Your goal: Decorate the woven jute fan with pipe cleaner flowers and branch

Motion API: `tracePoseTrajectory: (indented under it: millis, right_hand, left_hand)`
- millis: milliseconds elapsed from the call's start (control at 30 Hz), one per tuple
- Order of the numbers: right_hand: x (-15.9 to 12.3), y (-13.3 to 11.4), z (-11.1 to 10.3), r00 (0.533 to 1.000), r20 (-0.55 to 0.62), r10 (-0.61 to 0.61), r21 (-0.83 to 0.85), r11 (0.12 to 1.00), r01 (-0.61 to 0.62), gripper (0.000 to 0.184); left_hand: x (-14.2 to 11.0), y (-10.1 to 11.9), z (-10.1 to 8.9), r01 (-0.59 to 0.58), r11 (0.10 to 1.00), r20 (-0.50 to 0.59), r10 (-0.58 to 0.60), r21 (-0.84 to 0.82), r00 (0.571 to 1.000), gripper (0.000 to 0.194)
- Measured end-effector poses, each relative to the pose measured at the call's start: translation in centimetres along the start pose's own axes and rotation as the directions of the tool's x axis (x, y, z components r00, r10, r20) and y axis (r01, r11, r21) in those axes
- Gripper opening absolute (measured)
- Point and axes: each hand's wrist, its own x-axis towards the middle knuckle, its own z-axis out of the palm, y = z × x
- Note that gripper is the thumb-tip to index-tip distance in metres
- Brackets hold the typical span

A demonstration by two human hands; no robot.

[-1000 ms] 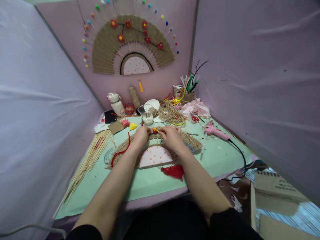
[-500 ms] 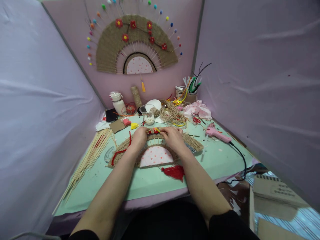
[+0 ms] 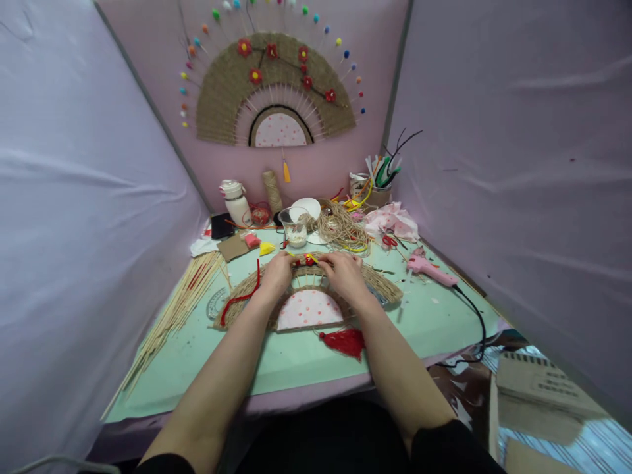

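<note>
A woven twine fan (image 3: 244, 289) lies on the table, with a white, pink-dotted half-circle (image 3: 310, 309) at its base. My left hand (image 3: 278, 275) is closed at the fan's upper edge, with a bit of yellow at its fingertips. My right hand (image 3: 344, 271) pinches a thin yellow pipe cleaner (image 3: 314, 259) over small red flowers (image 3: 309, 260) on the fan. Both hands' fingertips are partly hidden. A bent red pipe cleaner (image 3: 241, 297) rests on the fan's left side. A red tassel (image 3: 344, 343) lies below the fan.
Thin sticks (image 3: 172, 316) are piled at left, beside a protractor (image 3: 216, 303). A pink glue gun (image 3: 431, 268) with a black cord lies at right. Behind are a plastic cup (image 3: 295, 232), twine (image 3: 340, 227), a bottle (image 3: 236, 203) and red scissors (image 3: 389, 241). A finished fan (image 3: 217, 99) hangs ahead.
The yellow pipe cleaner at my right fingers has shifted slightly, and yellow now shows at my left fingertips too. Both hands stay over the fan's top. The view has tilted slightly.
</note>
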Motion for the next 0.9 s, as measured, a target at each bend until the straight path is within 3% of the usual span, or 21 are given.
tracePoseTrajectory:
  millis: [167, 367, 433, 567, 700, 900]
  right_hand:
    - [0.0, -0.1, -0.4, 0.998, -0.055, 0.005, 0.057, 0.998, -0.002, 0.019]
    - [0.3, 0.2, -0.9, 0.944, -0.321, 0.082, 0.136, 0.99, -0.039, 0.021]
    - [0.5, 0.6, -0.8, 0.93, -0.347, 0.118, 0.131, 0.988, -0.076, 0.021]
    - [0.7, 1.1, -0.3, 0.968, -0.209, 0.14, -0.007, 0.989, -0.145, 0.015]
    - [0.9, 0.5, 0.1, 0.994, -0.044, 0.101, -0.252, 0.962, -0.109, 0.016]
    - [1.8, -1.5, 1.0, 0.995, 0.061, 0.078, -0.458, 0.888, -0.042, 0.015]
  left_hand:
    - [-0.2, -0.2, -1.3, 0.01, 1.0, -0.125, -0.012, -0.016, 0.992, 0.034]
    - [-1.5, -1.2, -4.1, 0.091, 0.995, -0.213, -0.096, -0.035, 0.972, 0.018]
    - [-2.1, -1.4, -4.5, 0.092, 0.994, -0.243, -0.104, -0.06, 0.964, 0.019]
    - [-2.9, -1.3, -4.3, 0.038, 0.992, -0.245, -0.066, -0.117, 0.967, 0.019]
    - [-3.3, -1.3, -4.0, 0.047, 0.982, -0.263, -0.096, -0.185, 0.96, 0.022]
    - [-3.9, -1.9, -4.6, 0.03, 0.954, -0.424, -0.162, -0.3, 0.891, 0.03]
